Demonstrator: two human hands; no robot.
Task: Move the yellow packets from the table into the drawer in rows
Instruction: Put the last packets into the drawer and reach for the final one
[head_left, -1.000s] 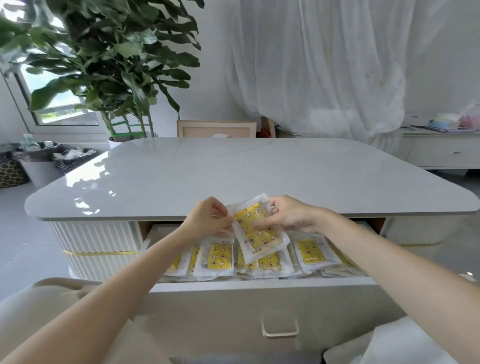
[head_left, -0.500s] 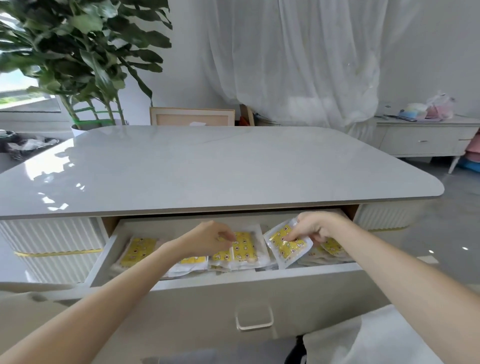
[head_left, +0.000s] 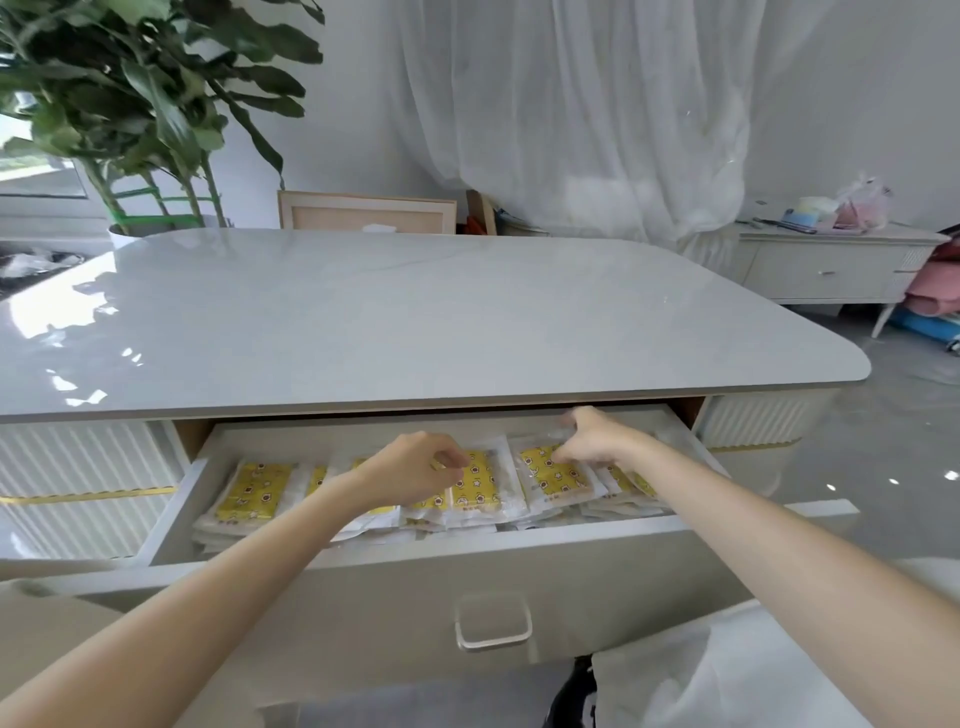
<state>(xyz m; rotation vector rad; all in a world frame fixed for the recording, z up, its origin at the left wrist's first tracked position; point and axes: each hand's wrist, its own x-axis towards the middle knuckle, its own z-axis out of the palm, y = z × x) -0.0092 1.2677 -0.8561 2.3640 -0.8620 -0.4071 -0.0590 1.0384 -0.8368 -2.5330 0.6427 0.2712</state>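
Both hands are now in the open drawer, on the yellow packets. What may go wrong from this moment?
1. The packets lie in loose, overlapping piles. When the right hand lets go of the packet it holds, the glossy piles may slide and spoil the row.
2. The piles look high against the front rim of the drawer, so a top one might catch under the table when it is closed.
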